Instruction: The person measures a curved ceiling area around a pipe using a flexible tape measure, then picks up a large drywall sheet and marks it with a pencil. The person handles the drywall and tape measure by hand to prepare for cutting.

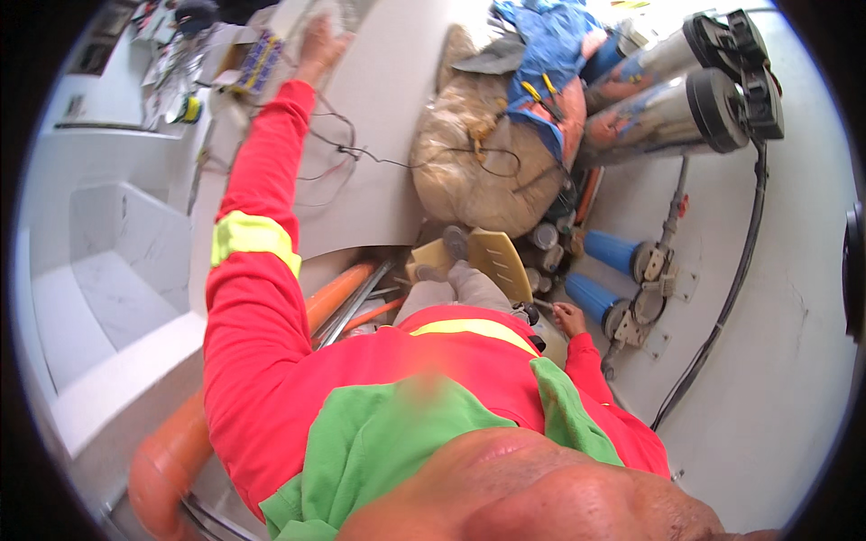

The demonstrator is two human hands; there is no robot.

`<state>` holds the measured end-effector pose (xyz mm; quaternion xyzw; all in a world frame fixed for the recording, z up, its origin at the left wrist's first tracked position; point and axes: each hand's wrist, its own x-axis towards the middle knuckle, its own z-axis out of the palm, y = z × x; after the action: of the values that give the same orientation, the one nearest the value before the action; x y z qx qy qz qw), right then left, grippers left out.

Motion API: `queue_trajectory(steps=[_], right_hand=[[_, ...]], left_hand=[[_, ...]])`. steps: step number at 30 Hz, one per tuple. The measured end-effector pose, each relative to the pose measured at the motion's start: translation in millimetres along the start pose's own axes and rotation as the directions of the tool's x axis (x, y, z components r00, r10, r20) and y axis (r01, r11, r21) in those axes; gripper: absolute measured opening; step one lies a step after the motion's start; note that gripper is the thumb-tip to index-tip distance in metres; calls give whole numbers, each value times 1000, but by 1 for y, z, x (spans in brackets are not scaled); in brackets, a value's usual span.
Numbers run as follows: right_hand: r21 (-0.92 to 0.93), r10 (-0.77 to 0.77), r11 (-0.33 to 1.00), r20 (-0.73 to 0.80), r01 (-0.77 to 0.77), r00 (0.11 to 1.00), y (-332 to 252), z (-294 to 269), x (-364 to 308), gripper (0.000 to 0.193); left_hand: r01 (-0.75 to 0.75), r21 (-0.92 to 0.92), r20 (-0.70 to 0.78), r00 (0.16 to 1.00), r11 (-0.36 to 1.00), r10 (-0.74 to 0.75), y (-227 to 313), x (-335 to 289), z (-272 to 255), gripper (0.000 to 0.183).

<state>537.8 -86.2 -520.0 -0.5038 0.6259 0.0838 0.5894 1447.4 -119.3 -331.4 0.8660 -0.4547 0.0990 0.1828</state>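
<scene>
Nearest, along the lower edge, green cloth [397,428] lies at the neck of a red top [361,379] with yellow bands. An orange pipe [171,460] bends at the lower left. Just right of centre, the right hand [568,318] has its fingers curled beside a pale slotted panel [498,263]; whether it grips the thin light piece at its fingertips I cannot tell. Two blue cylinders [591,298] on a white wall bracket stand just beside that hand, to its right in the frame.

Farther up, a bundle in clear wrap [469,194] sits at upper centre, yellow-handled pliers [543,88] near its top right against a blue sheet [550,36]. Two shiny cylinders [663,113] with black caps slant across the upper right. Dark wires [349,150] trail over the white counter [388,99] toward the bundle.

Farthest, at the top edge left of centre, the left hand [320,52] reaches out, near some clear plastic [350,13]; its fingertips are unclear, so I cannot tell whether it is grasping anything. An open box [223,56] lies left of it.
</scene>
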Motion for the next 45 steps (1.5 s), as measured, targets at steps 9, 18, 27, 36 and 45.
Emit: queue_trajectory(steps=[9,18,27,36,45], right_hand=[[136,348,932,-75,-336,935,86,-12,-82,37],[165,375,914,3,-371,927,46,2,-28,30],[116,-22,993,-2,22,1000,-132,27,65,32],[100,-134,985,-53,139,990,-194,45,70,30],[178,89,981,-99,-70,991,-190,40,116,28]], left_hand=[[154,497,-100,988,854,-120,-27,74,38,89],[170,669,-129,985,723,-112,-13,71,37,79],[209,653,-104,977,728,-187,-9,73,38,81],[213,633,-114,977,744,-183,-4,72,32,82],[237,604,-163,971,761,-173,-1,73,30,84]])
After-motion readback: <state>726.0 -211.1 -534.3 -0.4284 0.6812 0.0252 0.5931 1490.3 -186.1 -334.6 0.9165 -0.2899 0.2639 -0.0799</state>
